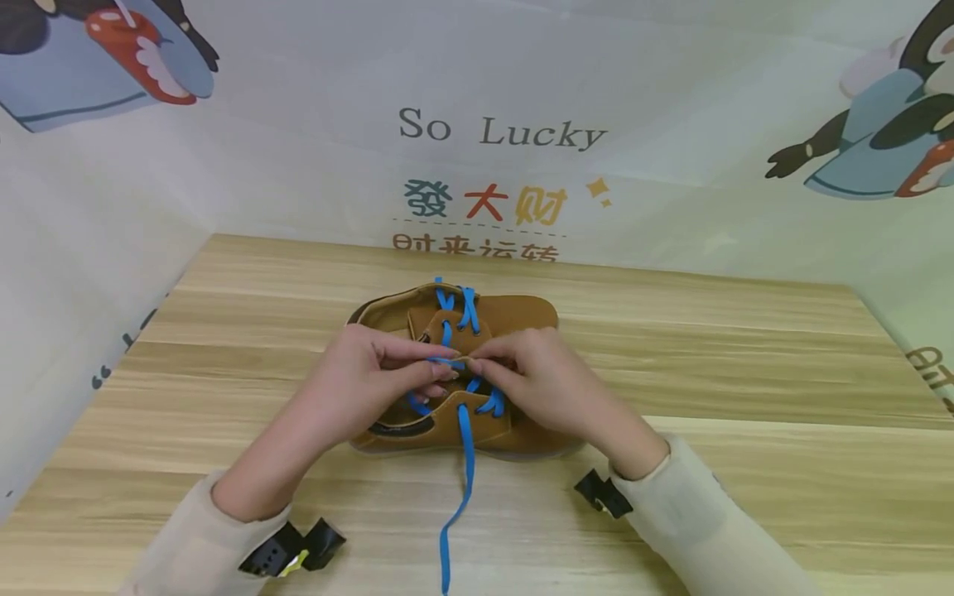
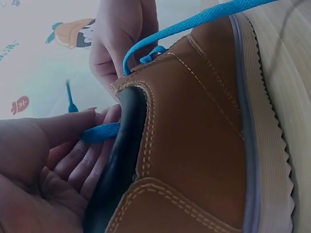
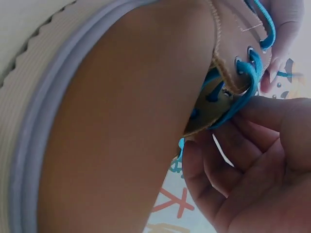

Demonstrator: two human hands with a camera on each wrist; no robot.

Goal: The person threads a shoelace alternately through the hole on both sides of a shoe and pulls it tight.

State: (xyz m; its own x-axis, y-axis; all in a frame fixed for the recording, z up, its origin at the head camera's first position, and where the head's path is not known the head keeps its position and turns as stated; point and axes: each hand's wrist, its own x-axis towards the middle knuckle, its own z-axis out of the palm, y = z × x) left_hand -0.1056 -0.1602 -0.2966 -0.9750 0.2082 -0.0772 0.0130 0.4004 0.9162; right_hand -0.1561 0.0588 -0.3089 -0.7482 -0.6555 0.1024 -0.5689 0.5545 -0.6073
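A brown shoe [image 1: 532,314] with cream stitching lies on the table, toe to the right, threaded with a blue shoelace [image 1: 466,447]. My left hand [image 1: 358,372] is over the shoe's opening and pinches a length of the lace between thumb and fingers; a short lace end [image 2: 71,99] sticks up beyond the thumb in the left wrist view. Close beside it, my right hand [image 1: 547,381] pinches the shoe's tongue [image 3: 209,109] at its edge, with lace running right by the thumb. Lace passes through eyelets on both flaps.
One long lace end trails over the near side of the shoe toward the front of the wooden table [image 1: 708,356]. A printed white backdrop [image 1: 507,66] rises behind the table and along its sides. Small black devices [image 1: 294,550] sit at both cuffs.
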